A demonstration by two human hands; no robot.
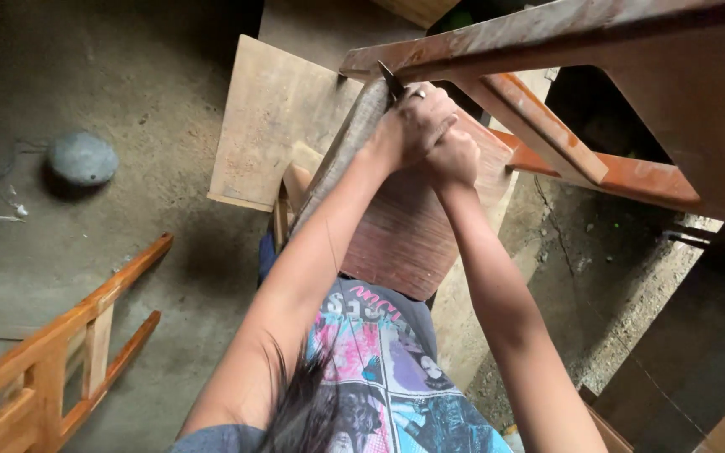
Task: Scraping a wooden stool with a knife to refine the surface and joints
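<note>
Both my hands are raised together in front of me at the underside of an orange-brown wooden furniture frame point(547, 33). My left hand point(413, 126) is closed around a dark thin-bladed tool point(392, 82) whose tip presses against the frame's top rail; a ring shows on one finger. My right hand point(453, 159) is clenched just below and against the left hand, seemingly gripping the same tool's handle, which is hidden. A grey worn wooden leg point(347, 143) runs down along my left forearm.
A reddish plywood board point(400, 239) and a pale plywood sheet point(270, 117) lie below on the concrete floor. A grey stone point(82, 158) rests at left. Another orange wooden frame point(52, 352) lies at the lower left. Diagonal braces point(564, 143) cross at right.
</note>
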